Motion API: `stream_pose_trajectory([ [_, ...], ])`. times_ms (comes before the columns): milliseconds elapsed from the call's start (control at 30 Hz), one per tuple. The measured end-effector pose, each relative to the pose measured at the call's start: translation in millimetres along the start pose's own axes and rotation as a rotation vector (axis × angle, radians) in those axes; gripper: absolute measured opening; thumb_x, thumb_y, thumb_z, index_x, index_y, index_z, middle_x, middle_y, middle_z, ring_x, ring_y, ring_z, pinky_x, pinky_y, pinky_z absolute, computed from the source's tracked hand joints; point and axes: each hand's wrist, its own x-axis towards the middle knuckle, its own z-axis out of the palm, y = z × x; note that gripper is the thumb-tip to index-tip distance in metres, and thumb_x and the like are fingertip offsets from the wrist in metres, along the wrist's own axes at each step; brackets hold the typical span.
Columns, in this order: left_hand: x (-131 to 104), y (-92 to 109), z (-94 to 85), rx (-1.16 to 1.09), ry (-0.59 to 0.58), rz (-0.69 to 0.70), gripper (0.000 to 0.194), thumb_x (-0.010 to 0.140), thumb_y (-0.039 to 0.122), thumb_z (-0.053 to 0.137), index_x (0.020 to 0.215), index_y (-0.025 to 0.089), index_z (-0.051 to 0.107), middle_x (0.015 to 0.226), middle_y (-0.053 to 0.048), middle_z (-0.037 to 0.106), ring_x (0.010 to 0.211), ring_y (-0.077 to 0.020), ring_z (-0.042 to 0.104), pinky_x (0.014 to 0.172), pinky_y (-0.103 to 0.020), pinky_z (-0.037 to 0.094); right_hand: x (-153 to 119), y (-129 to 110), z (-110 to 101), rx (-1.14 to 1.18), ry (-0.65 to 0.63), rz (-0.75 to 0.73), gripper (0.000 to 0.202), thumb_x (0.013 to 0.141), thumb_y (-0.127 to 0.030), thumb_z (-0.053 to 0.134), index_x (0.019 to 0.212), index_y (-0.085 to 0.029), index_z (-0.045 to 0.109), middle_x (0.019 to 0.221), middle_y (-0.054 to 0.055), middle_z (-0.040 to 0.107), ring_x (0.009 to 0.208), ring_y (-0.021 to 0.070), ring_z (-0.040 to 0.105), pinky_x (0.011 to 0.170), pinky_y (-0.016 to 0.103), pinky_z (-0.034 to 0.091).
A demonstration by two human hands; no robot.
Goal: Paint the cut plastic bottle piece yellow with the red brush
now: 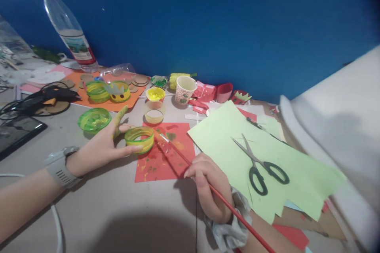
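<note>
My left hand (114, 138), its fingers smeared with yellow-green paint, grips a painted ring (139, 140) streaked yellow and green between thumb and fingers. In my right hand (209, 184) is a long red-handled paintbrush (182, 157), its bristles close to the ring's right side. I cannot tell whether the bristles touch it. Beneath both lies a red paper sheet (178, 170) spotted with yellow and green paint. Just behind the ring stands an unpainted cream ring (154, 112). Further back are a cup of yellow paint (155, 95) and a cup of green paint (159, 82).
Scissors (258, 162) lie open on light green paper (222, 134) at right. A green bowl-like piece (94, 120) is left of my hand; painted rings (118, 91) rest on orange paper (114, 106). A paper cup (185, 90), a bottle (71, 31) and a glue gun (59, 93) stand or lie behind.
</note>
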Motion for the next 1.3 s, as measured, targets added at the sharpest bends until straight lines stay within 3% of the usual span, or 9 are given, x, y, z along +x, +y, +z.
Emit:
stream_pose_trajectory([
  [100,-1,2,-1.0,0.045,-0.143,0.063,0.126,0.076,0.054,0.078,0.158,0.035,-0.015,0.140,-0.007,0.063,0.142,-0.0321,0.047,0.122,-0.058,0.028,-7,6,1,0.061,0.092,0.032,0.021,0.098,-0.014,0.041,0.095,-0.023,0.060,0.079,0.002,0.060,0.075,0.0170,0.058,0.066,0.031,0.046],
  [267,-2,0,-1.9,0.086,-0.276,0.178,0.126,0.076,0.051,0.078,0.156,0.040,-0.019,0.161,-0.008,0.039,0.151,-0.0314,0.032,0.124,-0.055,0.024,-9,10,1,0.080,0.130,0.073,0.022,0.099,-0.013,0.040,0.096,-0.023,0.059,0.081,0.002,0.058,0.076,0.0167,0.057,0.065,0.031,0.045],
  [367,-2,-2,0.7,0.119,-0.221,0.193,0.135,0.069,0.055,0.083,0.157,0.037,-0.019,0.159,-0.013,0.038,0.148,-0.0367,0.038,0.122,-0.057,0.029,-8,10,1,0.075,0.129,0.079,0.021,0.100,-0.014,0.041,0.096,-0.023,0.060,0.080,0.002,0.057,0.075,0.0172,0.057,0.065,0.032,0.045],
  [500,-6,2,10.2,0.316,0.026,0.211,0.144,0.049,0.068,0.087,0.159,0.032,0.001,0.145,-0.016,0.042,0.136,-0.0445,0.044,0.114,-0.065,0.037,-8,10,2,0.068,0.123,0.084,0.021,0.100,-0.016,0.042,0.095,-0.023,0.061,0.077,0.001,0.057,0.075,0.0173,0.057,0.064,0.032,0.046],
  [567,-9,6,15.1,0.367,0.072,0.203,0.140,0.049,0.072,0.084,0.157,0.029,0.008,0.135,-0.014,0.045,0.129,-0.0432,0.048,0.110,-0.066,0.041,-7,10,3,0.069,0.119,0.091,0.021,0.100,-0.016,0.042,0.095,-0.023,0.061,0.077,0.001,0.057,0.075,0.0173,0.057,0.065,0.032,0.046],
  [867,-7,7,9.3,0.268,-0.001,0.121,0.124,0.062,0.066,0.082,0.157,0.029,0.012,0.129,-0.010,0.051,0.123,-0.0364,0.055,0.109,-0.055,0.045,-7,10,3,0.094,0.113,0.108,0.021,0.100,-0.015,0.042,0.095,-0.023,0.061,0.081,0.002,0.058,0.076,0.0162,0.057,0.069,0.031,0.047],
  [1100,-7,-1,4.2,0.094,-0.197,0.217,0.119,0.078,0.049,0.078,0.157,0.038,-0.010,0.151,-0.009,0.046,0.142,-0.0304,0.044,0.122,-0.051,0.030,-7,10,7,0.127,0.158,0.094,0.020,0.100,-0.014,0.043,0.101,-0.024,0.061,0.084,0.002,0.059,0.077,0.0159,0.057,0.071,0.031,0.048],
  [1233,-5,0,8.4,0.133,-0.168,0.192,0.131,0.070,0.052,0.083,0.157,0.037,-0.014,0.151,-0.010,0.049,0.146,-0.0335,0.040,0.123,-0.053,0.027,-4,8,11,0.147,0.204,0.074,0.032,0.102,-0.016,0.038,0.127,-0.027,0.054,0.096,0.004,0.063,0.073,0.0140,0.059,0.068,0.030,0.051],
  [1300,-4,2,10.6,0.152,-0.132,0.191,0.127,0.073,0.054,0.081,0.158,0.035,-0.012,0.143,-0.007,0.057,0.140,-0.0325,0.047,0.121,-0.052,0.030,-1,5,8,0.118,0.150,0.023,0.031,0.101,-0.016,0.039,0.125,-0.025,0.056,0.094,0.005,0.066,0.075,0.0155,0.062,0.071,0.032,0.053],
])
